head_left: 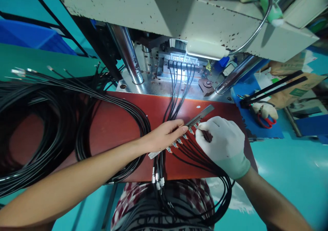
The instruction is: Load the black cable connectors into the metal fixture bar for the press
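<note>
Red-topped table (115, 121) below the press: my bare left hand (164, 135) pins the metal fixture bar (198, 116) flat, my gloved right hand (221, 140) pinches one cable connector (197, 126) at its two-o'clock end, several connectors (176, 142) already seated, loose ones (157, 179) waiting at six o'clock.

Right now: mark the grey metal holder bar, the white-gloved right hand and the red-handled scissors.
grey metal holder bar (202, 114), head view, bare upper end of the bar.
white-gloved right hand (220, 139), head view, back of the glove.
red-handled scissors (266, 121), head view, red handle loop.
</note>
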Demonstrator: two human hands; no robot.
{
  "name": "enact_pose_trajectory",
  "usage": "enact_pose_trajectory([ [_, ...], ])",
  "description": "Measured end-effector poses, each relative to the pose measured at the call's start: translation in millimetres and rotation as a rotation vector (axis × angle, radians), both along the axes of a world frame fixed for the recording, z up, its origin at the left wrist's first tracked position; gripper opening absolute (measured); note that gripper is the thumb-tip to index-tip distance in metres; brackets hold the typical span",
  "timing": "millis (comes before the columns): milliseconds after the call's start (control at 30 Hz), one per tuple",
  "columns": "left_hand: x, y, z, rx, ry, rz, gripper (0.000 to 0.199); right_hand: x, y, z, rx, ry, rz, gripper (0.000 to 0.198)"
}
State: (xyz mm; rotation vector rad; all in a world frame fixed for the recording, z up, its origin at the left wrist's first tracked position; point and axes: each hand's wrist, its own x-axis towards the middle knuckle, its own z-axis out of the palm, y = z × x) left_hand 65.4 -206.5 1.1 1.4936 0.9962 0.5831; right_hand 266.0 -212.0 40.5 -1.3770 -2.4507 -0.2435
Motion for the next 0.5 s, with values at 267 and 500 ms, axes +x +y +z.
enact_pose_trajectory([
  [267,12.0,6.1,6.9,0.079,0.150,-0.048,0.034,25.8,37.6,12.8,-0.088,-0.320,0.217,0.036],
  [500,12.7,27.4,16.6,0.375,0.335,-0.015,0.026,70.4,57.0,-4.7,-0.324,-0.356,0.115,0.025],
])
